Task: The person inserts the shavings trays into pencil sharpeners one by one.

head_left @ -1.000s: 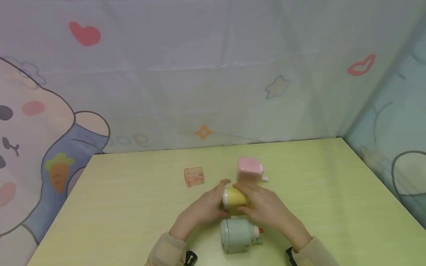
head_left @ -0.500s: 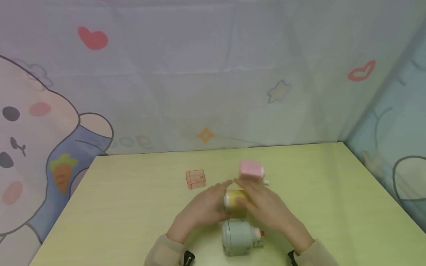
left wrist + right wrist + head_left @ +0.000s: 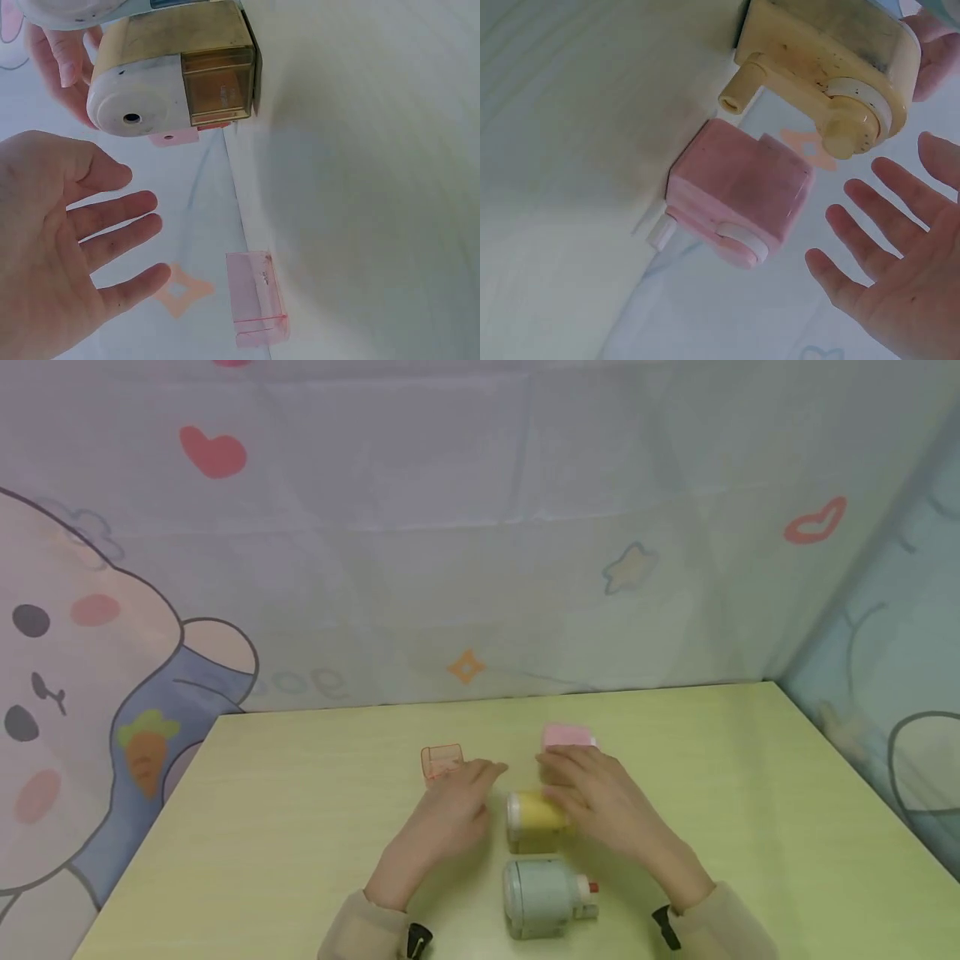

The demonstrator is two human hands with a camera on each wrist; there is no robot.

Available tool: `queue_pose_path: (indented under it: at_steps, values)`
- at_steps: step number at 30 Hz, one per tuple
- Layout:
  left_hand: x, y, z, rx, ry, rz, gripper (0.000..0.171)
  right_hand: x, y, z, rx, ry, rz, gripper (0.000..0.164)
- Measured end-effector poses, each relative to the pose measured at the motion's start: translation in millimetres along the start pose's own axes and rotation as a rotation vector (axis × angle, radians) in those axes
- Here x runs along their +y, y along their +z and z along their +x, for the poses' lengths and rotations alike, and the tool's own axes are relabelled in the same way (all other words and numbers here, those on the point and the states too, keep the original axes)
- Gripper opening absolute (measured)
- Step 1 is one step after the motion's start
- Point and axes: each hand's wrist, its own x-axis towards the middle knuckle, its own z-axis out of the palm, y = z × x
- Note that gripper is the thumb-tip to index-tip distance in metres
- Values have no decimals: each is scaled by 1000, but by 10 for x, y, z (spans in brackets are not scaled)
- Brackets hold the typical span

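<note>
A yellow crank pencil sharpener (image 3: 531,817) lies between the two hands in the head view; its white face has a pencil hole and its smoky shavings drawer (image 3: 217,88) is in place. My left hand (image 3: 446,817) hovers to its left, fingers spread and holding nothing. On the other side, my right hand (image 3: 609,800) also has straight, parted fingers and overlaps the yellow sharpener's right end in the head view. Behind it stands a pink crank sharpener (image 3: 739,187), partly covered by the right fingers in the head view. The right wrist view shows the yellow crank (image 3: 742,88).
A grey-green crank sharpener (image 3: 538,900) with a red tip sits nearest the person. A clear reddish shavings drawer (image 3: 255,296) lies beyond the left hand. All rest on a pale yellow-green table (image 3: 300,827), backed by a printed curtain (image 3: 420,577).
My left hand has drawn away leftward from the yellow sharpener. The right hand has lifted off it and shifted right and farther back, now covering part of the pink sharpener.
</note>
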Motion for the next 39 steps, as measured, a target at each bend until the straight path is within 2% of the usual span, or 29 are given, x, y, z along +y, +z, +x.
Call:
queue_pose_path:
  at_steps: [4,7,10,15,21,25,29,33,39]
  values:
    - [-36,1,12,35,-1,42,45,70,-7,25,42,-2,91,40]
    - [-79,6,21,47,-14,38,42,131,3,45,83,-16,104,40]
    - [-142,-5,19,46,-45,27,45,185,12,67,98,-20,93,40]
    - [-280,-26,1,13,-116,5,57,263,-11,104,84,54,104,41]
    - [-455,-67,-41,-54,-238,-156,78,325,-17,161,6,160,173,53]
    - [-558,-78,-62,-71,-305,-205,87,356,17,187,-41,204,168,63]
    - [-644,-38,-36,-85,-328,-283,88,398,54,200,-62,234,109,68]
    - [-735,30,15,-72,-331,-370,90,450,81,210,-61,225,61,70]
    - [-800,66,42,-48,-364,-398,88,468,87,228,-48,215,39,68]
